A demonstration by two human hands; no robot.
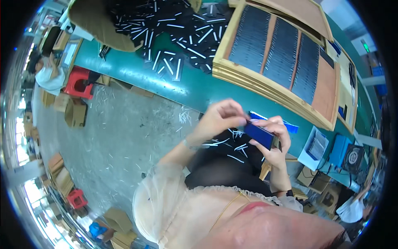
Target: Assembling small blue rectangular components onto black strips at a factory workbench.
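Observation:
A small flat rectangular panel (pixel 259 135), deep blue and glossy, is in my right hand (pixel 277 141), the thumb on its lower edge and the fingers along its upper side. Thumb and fingertips of my left hand (pixel 222 120) are pinched together at the panel's upper left corner; anything between them is too small to make out. Just beyond the hands, a bright blue strip (pixel 290 126) lies at the table's near edge. Thin white strips (pixel 236 158) are scattered over my dark lap.
Stacked wooden trays (pixel 273 93) with rows of dark panels (pixel 253 37) stand on the green table (pixel 124 68). Dark pieces with white strips (pixel 178 50) are heaped at the far left, beside cardboard (pixel 95 25). A white bin (pixel 314 147) stands right; a red stool (pixel 78 83) and co-workers are further off.

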